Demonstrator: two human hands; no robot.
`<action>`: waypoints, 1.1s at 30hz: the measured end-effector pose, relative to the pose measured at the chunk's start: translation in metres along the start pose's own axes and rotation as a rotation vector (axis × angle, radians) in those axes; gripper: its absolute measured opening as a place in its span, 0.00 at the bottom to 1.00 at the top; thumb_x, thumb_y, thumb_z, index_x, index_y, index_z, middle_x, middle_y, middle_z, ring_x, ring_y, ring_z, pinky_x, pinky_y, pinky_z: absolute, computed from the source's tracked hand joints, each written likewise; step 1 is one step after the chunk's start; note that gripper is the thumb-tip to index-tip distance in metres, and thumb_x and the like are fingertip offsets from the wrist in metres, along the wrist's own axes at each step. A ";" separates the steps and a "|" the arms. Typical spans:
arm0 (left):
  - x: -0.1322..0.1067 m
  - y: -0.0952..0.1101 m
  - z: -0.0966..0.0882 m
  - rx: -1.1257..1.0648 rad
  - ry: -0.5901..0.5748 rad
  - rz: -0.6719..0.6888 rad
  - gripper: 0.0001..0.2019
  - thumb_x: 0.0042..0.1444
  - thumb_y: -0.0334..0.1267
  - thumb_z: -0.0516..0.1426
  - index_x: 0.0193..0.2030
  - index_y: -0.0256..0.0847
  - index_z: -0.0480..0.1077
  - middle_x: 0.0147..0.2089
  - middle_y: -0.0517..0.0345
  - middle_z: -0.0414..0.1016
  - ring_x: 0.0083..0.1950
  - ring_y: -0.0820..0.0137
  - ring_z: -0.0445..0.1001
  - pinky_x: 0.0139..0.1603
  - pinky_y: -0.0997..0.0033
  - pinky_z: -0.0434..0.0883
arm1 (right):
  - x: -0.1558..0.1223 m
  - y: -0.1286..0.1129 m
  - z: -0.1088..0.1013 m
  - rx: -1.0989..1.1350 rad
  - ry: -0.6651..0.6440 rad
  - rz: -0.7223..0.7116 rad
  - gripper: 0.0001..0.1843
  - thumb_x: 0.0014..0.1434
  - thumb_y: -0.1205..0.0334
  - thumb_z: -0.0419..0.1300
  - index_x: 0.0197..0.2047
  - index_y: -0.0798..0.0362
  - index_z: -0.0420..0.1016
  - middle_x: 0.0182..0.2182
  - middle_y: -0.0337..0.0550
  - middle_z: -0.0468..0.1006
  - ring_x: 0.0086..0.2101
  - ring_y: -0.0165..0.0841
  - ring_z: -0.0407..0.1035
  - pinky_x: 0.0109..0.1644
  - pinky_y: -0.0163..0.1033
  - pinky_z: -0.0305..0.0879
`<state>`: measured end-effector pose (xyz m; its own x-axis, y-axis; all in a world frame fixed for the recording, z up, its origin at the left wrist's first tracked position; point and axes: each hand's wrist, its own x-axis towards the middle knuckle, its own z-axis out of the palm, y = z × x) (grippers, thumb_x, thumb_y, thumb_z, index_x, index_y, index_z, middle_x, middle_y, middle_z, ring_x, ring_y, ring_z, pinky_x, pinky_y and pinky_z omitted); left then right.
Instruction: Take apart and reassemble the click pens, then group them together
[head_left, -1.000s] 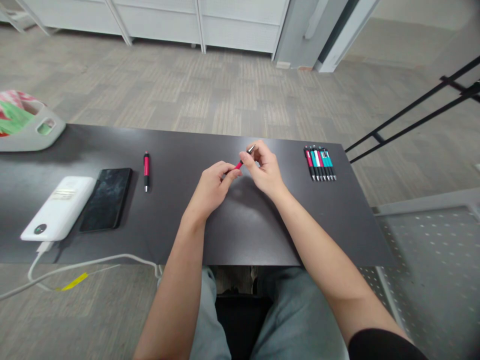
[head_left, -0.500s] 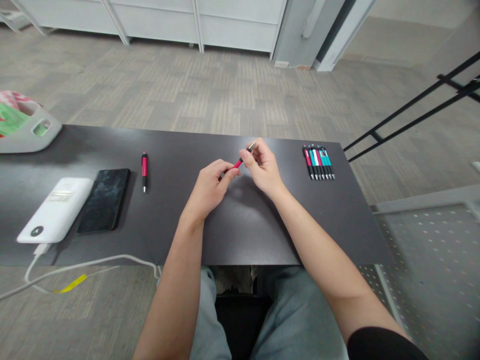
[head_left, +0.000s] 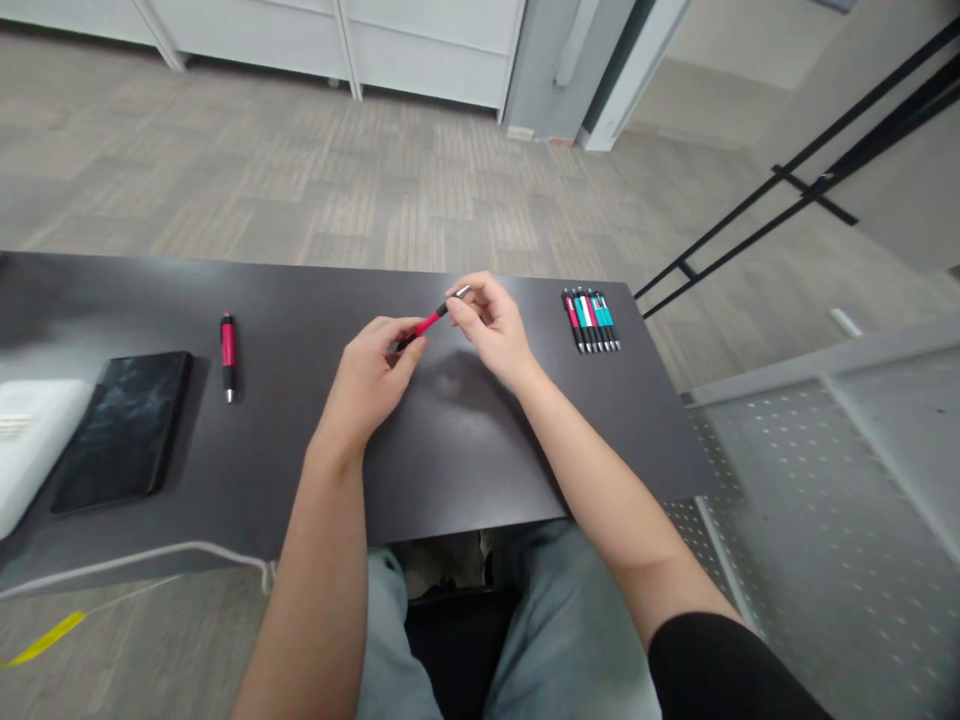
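Note:
A red pen [head_left: 429,322] with a black grip and silver tip is held above the table between my two hands. My left hand [head_left: 377,368] pinches its black rear end. At the other end, the fingers of my right hand [head_left: 491,325] close round the grip near the silver tip, which points up and to the right. Another red pen [head_left: 228,352] lies alone on the left part of the table, tip toward me. To the right, several pens [head_left: 592,320] in red, teal and white lie side by side in a neat row.
The dark table [head_left: 465,460] spans the view. On its left lie a black phone [head_left: 124,430] and a white power bank [head_left: 34,430]. A white cable [head_left: 165,550] runs along the front edge. Black metal bars [head_left: 750,205] and a perforated grey panel [head_left: 810,480] stand at the right.
The view has turned to the right, so the table's things sit further left. More of the held pen's red barrel shows between my hands, and both hands still hold it.

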<state>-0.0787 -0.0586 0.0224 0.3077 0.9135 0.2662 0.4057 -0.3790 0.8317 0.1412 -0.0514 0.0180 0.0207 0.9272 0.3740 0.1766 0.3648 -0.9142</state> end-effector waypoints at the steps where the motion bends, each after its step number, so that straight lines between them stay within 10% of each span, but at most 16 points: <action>1: 0.001 -0.002 -0.001 0.018 0.040 -0.017 0.18 0.72 0.48 0.67 0.64 0.49 0.85 0.64 0.46 0.85 0.63 0.52 0.86 0.56 0.55 0.90 | 0.001 0.001 -0.003 -0.019 0.001 0.001 0.31 0.72 0.23 0.70 0.51 0.42 0.74 0.33 0.33 0.74 0.31 0.33 0.67 0.37 0.42 0.67; 6: 0.003 -0.011 -0.007 0.081 0.192 -0.123 0.24 0.67 0.46 0.70 0.67 0.46 0.80 0.69 0.40 0.79 0.69 0.47 0.83 0.54 0.52 0.91 | 0.007 -0.001 -0.035 -0.268 0.156 -0.018 0.15 0.69 0.46 0.74 0.49 0.43 0.77 0.38 0.35 0.83 0.31 0.31 0.69 0.40 0.41 0.70; 16: 0.001 -0.003 -0.007 -0.009 -0.035 -0.127 0.13 0.68 0.49 0.66 0.53 0.48 0.83 0.52 0.49 0.87 0.50 0.55 0.86 0.57 0.53 0.87 | -0.058 -0.025 -0.146 -0.916 0.314 0.176 0.06 0.69 0.61 0.65 0.46 0.47 0.84 0.43 0.46 0.86 0.36 0.39 0.75 0.48 0.45 0.71; 24: 0.000 -0.003 -0.006 0.020 -0.111 -0.147 0.16 0.70 0.50 0.65 0.58 0.45 0.83 0.51 0.49 0.87 0.50 0.56 0.85 0.61 0.52 0.85 | -0.068 -0.023 -0.140 -1.066 0.068 0.298 0.11 0.70 0.62 0.66 0.53 0.45 0.86 0.58 0.51 0.89 0.57 0.48 0.81 0.55 0.47 0.73; 33: 0.000 -0.007 -0.008 0.047 -0.098 -0.140 0.18 0.67 0.55 0.65 0.56 0.49 0.83 0.50 0.50 0.88 0.48 0.54 0.84 0.61 0.49 0.85 | -0.069 -0.031 -0.143 -1.084 0.172 0.439 0.08 0.68 0.62 0.65 0.50 0.45 0.80 0.46 0.47 0.91 0.46 0.47 0.81 0.48 0.46 0.67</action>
<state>-0.0881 -0.0545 0.0202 0.3267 0.9400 0.0985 0.4897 -0.2575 0.8330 0.2749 -0.1386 0.0430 0.4057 0.9012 0.1525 0.8624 -0.3221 -0.3906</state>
